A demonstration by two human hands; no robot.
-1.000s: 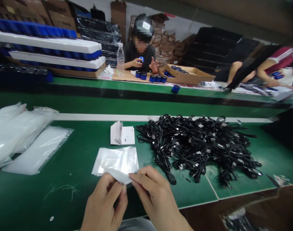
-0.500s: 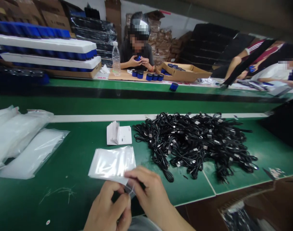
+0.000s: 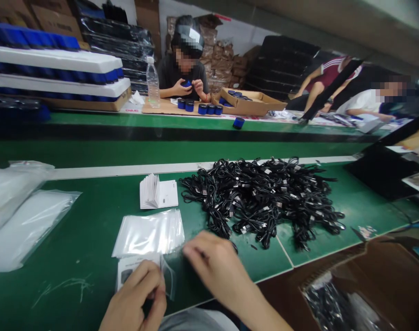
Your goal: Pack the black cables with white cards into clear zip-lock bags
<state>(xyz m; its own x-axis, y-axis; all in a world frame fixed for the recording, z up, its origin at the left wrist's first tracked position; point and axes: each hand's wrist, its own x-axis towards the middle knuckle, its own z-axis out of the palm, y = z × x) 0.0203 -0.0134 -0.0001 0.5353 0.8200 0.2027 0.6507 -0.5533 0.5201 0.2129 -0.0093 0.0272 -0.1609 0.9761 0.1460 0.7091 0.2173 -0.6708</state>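
My left hand (image 3: 135, 294) pinches a clear plastic bag (image 3: 168, 278) at the near edge of the green bench, with a white card (image 3: 135, 269) showing through it. My right hand (image 3: 216, 262) sits just to the right of that bag, its fingers curled and its thumb hidden. I cannot tell whether it holds anything. Beyond my hands lies a stack of clear zip bags (image 3: 147, 234). Behind that stack is a pile of white cards (image 3: 158, 193), some fanned upward. A large tangled heap of black cables (image 3: 261, 197) lies to the right.
Large white plastic bags (image 3: 23, 230) lie at the bench's left. A cardboard box (image 3: 378, 280) holding black items stands at lower right. Across a green conveyor, a co-worker (image 3: 184, 69) handles a blue cylindrical object among several others. Further people sit at the far right.
The bag and card have come down and left, now below the stack and held by my left hand. My right hand has moved off the bag's edge. The camera view has shifted, moving everything left.
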